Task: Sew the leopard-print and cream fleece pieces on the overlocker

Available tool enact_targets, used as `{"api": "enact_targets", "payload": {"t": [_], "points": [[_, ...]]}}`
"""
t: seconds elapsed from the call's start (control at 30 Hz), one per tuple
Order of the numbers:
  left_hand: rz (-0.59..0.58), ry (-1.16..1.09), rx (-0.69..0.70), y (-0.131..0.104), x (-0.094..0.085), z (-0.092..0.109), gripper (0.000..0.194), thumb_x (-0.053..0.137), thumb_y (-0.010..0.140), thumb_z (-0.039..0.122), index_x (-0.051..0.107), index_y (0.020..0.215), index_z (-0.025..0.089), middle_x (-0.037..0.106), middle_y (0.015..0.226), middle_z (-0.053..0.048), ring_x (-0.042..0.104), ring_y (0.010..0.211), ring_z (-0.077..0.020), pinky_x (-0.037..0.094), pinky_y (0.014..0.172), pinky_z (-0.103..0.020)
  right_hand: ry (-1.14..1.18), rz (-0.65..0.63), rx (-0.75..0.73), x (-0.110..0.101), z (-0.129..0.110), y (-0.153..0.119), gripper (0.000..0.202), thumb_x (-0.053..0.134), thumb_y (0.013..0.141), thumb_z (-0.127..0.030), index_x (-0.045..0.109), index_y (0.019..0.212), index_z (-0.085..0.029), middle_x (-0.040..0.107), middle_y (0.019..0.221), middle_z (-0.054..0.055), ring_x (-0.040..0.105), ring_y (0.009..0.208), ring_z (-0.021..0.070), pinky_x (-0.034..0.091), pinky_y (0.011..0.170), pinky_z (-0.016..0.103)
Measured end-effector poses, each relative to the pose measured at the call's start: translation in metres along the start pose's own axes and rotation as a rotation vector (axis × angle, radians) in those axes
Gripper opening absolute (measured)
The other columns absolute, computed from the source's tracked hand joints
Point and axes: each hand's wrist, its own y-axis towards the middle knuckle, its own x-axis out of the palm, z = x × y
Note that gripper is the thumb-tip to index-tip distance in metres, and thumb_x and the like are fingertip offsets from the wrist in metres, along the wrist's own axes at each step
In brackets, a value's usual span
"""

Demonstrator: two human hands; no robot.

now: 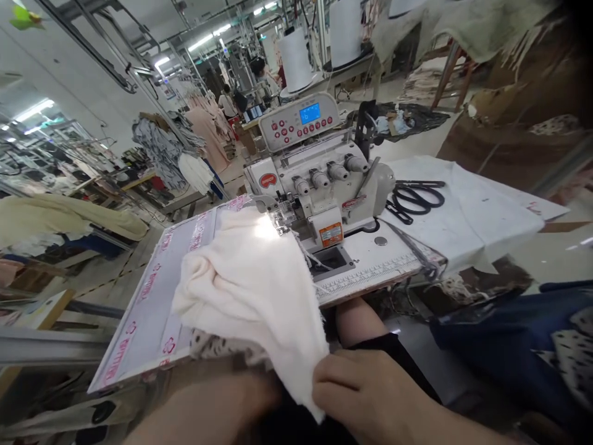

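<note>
My right hand (356, 386) is closed, pinching the near corner of a cream fleece-like cloth piece (259, 290). The cloth drapes over the table's front edge, and its far end lies under the lit needle area of a white overlock sewing machine (319, 179). At the lower left, my left hand (241, 395) is smeared by motion, below the cloth; its fingers cannot be made out. A dark-spotted fabric (217, 346) shows beneath the cream cloth near the table edge.
The machine table (152, 296) has printed film at left and a ruler strip (365, 275) in front. Black looped scissors-like handles (419, 199) lie right of the machine on white cloth (467, 216). Thread cones (296, 62) stand behind. Dark blue fabric (514, 340) is at right.
</note>
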Motion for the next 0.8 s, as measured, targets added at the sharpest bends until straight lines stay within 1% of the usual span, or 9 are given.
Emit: {"api": "enact_targets", "payload": {"t": [0.07,0.1,0.2,0.23,0.37,0.5,0.6,0.7,0.8], "points": [[0.033,-0.077,0.021,0.0,-0.014,0.007,0.031,0.047,0.076,0.053,0.064,0.09,0.032,0.062,0.096,-0.004,0.057,0.092,-0.0234,0.049,0.074,-0.034,-0.01,0.014,-0.035,0.004,0.002,0.001,0.02,0.037,0.081,-0.008,0.049,0.069,-0.018,0.057,0.07,0.001,0.047,0.057,0.0122,0.036,0.051,0.023],[0.118,-0.11,-0.032,0.007,-0.018,0.008,0.031,0.045,0.078,0.051,0.064,0.09,0.03,0.062,0.094,-0.004,0.057,0.093,-0.0235,0.048,0.076,-0.035,-0.016,0.021,-0.056,0.005,0.003,0.001,0.02,0.037,0.081,-0.008,0.05,0.069,-0.018,0.057,0.07,0.002,0.046,0.057,0.0126,0.036,0.051,0.023],[0.548,-0.071,-0.352,0.051,-0.014,-0.007,0.028,0.039,0.084,0.037,0.06,0.096,0.021,0.06,0.095,-0.006,0.053,0.097,-0.022,0.043,0.087,-0.039,-0.039,0.076,-0.115,0.005,0.002,0.0,0.025,0.032,0.084,-0.009,0.053,0.071,-0.017,0.058,0.07,0.003,0.045,0.055,0.0134,0.038,0.051,0.025],[0.634,-0.015,-0.38,0.068,-0.01,-0.017,0.027,0.041,0.084,0.035,0.058,0.096,0.019,0.059,0.095,-0.007,0.052,0.098,-0.0219,0.041,0.089,-0.04,-0.034,0.11,-0.128,0.005,0.001,0.0,0.027,0.03,0.086,-0.011,0.054,0.073,-0.018,0.059,0.07,0.003,0.046,0.055,0.0135,0.038,0.052,0.025],[0.66,0.078,-0.317,0.106,-0.002,-0.058,0.02,0.041,0.083,0.031,0.053,0.089,0.015,0.053,0.096,-0.008,0.048,0.096,-0.0201,0.041,0.087,-0.036,0.026,0.217,-0.136,0.002,-0.001,-0.002,0.024,0.032,0.09,-0.021,0.055,0.084,-0.023,0.06,0.074,0.001,0.052,0.06,0.0129,0.042,0.056,0.022],[0.625,-0.02,-0.372,0.102,-0.012,-0.076,0.017,0.043,0.081,0.032,0.051,0.083,0.017,0.053,0.086,-0.004,0.05,0.081,-0.0167,0.044,0.07,-0.028,0.072,0.274,-0.112,0.008,0.002,-0.004,0.02,0.037,0.089,-0.022,0.055,0.083,-0.026,0.059,0.073,-0.001,0.053,0.06,0.0116,0.043,0.057,0.02],[0.658,-0.121,-0.408,0.097,-0.009,-0.075,0.019,0.043,0.081,0.035,0.05,0.082,0.017,0.054,0.087,-0.003,0.052,0.081,-0.0159,0.044,0.071,-0.028,0.067,0.253,-0.089,0.015,0.005,-0.007,0.02,0.037,0.088,-0.02,0.055,0.082,-0.026,0.059,0.073,-0.002,0.054,0.061,0.0113,0.043,0.057,0.02],[0.734,-0.058,-0.425,0.09,0.014,-0.075,0.032,0.049,0.078,0.042,0.047,0.097,0.017,0.047,0.114,-0.01,0.044,0.108,-0.0226,0.041,0.087,-0.036,0.057,0.231,-0.068,0.021,0.01,-0.01,0.021,0.036,0.085,-0.015,0.054,0.079,-0.023,0.06,0.073,-0.001,0.051,0.059,0.0118,0.04,0.054,0.022],[0.635,0.15,-0.578,0.076,0.047,-0.08,0.068,0.056,0.071,0.049,0.031,0.123,0.012,0.037,0.127,-0.019,0.034,0.119,-0.0321,0.033,0.094,-0.048,0.04,0.15,-0.008,0.03,0.018,-0.013,0.021,0.037,0.082,-0.009,0.053,0.072,-0.019,0.059,0.071,0.001,0.049,0.057,0.0119,0.038,0.051,0.023]]}}
